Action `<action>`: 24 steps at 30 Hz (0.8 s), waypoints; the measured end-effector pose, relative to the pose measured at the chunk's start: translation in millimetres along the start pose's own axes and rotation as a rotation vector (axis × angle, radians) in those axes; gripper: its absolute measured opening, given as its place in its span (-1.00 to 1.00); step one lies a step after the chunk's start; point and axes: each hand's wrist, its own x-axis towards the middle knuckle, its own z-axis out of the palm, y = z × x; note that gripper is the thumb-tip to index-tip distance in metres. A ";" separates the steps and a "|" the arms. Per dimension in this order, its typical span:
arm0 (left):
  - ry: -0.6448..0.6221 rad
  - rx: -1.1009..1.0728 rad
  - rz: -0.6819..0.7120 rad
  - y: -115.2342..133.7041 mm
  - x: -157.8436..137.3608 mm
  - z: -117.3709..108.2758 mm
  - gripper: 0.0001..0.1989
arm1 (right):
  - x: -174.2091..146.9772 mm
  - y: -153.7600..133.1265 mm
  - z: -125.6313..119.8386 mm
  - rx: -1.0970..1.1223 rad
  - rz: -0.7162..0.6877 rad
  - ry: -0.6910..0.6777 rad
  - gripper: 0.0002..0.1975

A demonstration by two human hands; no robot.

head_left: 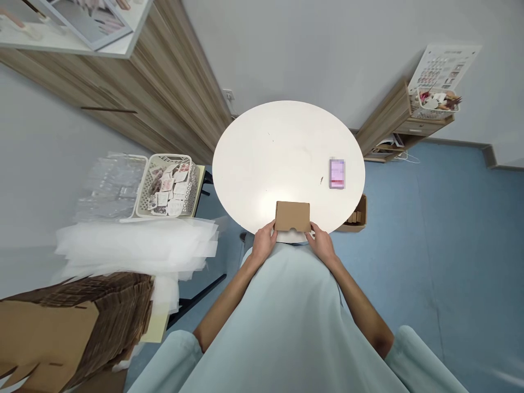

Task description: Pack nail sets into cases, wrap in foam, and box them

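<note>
"Pale green shirt (295, 322) fills the space closest to us. What's being held?"

"One small brown box (292, 215). The left hand (264, 242) grasps its left end, the right hand (322, 244) its right end."

"And where is it?"

"At the near edge of the white oval surface (254, 158); whether it rests there, I can't tell. Farther back, to the right, lies a blurred pink rectangular item (337, 174)."
</note>
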 end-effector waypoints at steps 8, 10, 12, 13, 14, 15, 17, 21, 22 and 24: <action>-0.064 -0.013 -0.181 11.5 8.1 -2.0 -0.53 | 5.9 -7.1 -5.9 -0.065 0.028 -0.064 -0.58; -0.056 -0.067 -0.184 13.2 8.0 -2.7 -0.48 | 6.3 -7.7 -8.1 -0.074 0.034 -0.069 -0.59; -0.037 -0.132 -0.179 14.3 6.7 -3.4 -0.49 | 6.6 -7.6 -9.2 -0.071 0.036 -0.074 -0.62; -0.029 -0.155 -0.176 14.3 5.9 -3.5 -0.54 | 6.8 -7.1 -9.3 -0.068 0.034 -0.075 -0.63; -0.023 -0.165 -0.174 13.9 5.3 -3.5 -0.59 | 7.1 -6.4 -9.1 -0.063 0.029 -0.079 -0.64; -0.020 -0.159 -0.177 13.1 5.0 -3.3 -0.62 | 7.4 -5.5 -8.6 -0.056 0.022 -0.084 -0.64; -0.018 -0.121 -0.191 10.3 5.7 -2.3 -0.64 | 8.3 -3.2 -7.3 -0.042 0.007 -0.098 -0.64; -0.018 -0.050 -0.233 2.8 11.1 2.6 -0.66 | 10.3 0.8 -4.9 -0.046 0.015 -0.140 -0.71; -0.022 -0.046 -0.243 1.0 12.6 4.2 -0.67 | 10.8 1.7 -4.2 -0.046 0.023 -0.153 -0.73; -0.030 -0.062 -0.273 -2.5 15.1 7.6 -0.70 | 11.5 3.9 -2.7 -0.026 0.038 -0.181 -0.75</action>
